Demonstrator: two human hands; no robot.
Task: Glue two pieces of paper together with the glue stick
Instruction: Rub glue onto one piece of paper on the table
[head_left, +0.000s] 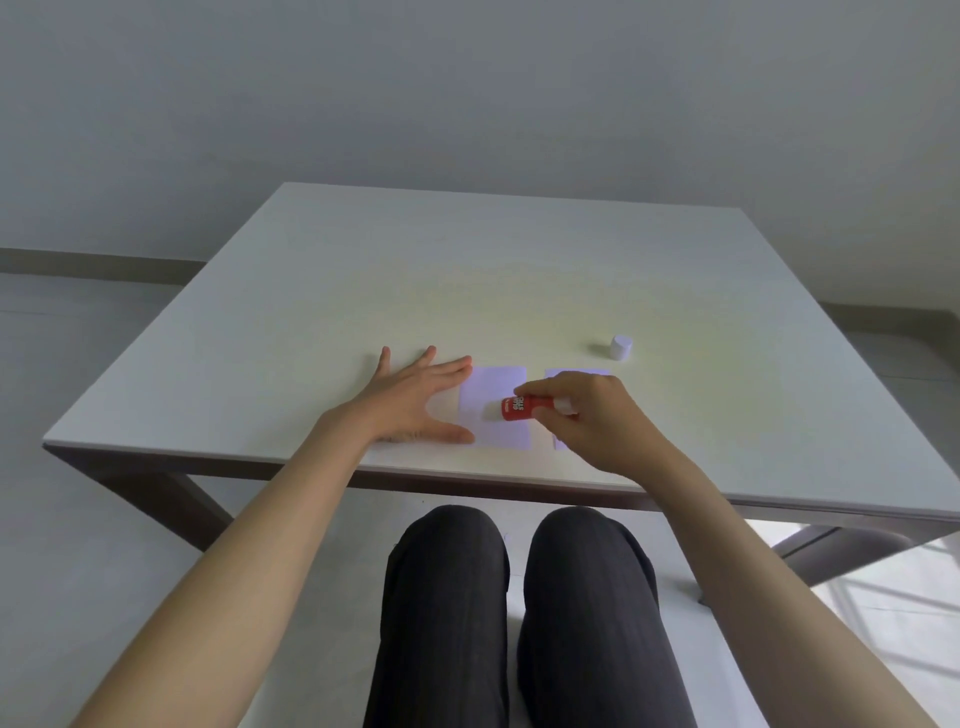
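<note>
Two small white paper pieces lie near the table's front edge. On the left paper my left hand rests flat, fingers spread, its fingertips and thumb pinning the paper's left edge. My right hand grips a red glue stick, uncapped, lying almost level with its tip pointing left and touching the left paper. The right paper is mostly hidden under my right hand. The white cap stands on the table behind the right paper.
The white table has a dark frame and legs. My knees in dark trousers sit below its front edge. A grey wall stands behind, and a chair base shows at lower right.
</note>
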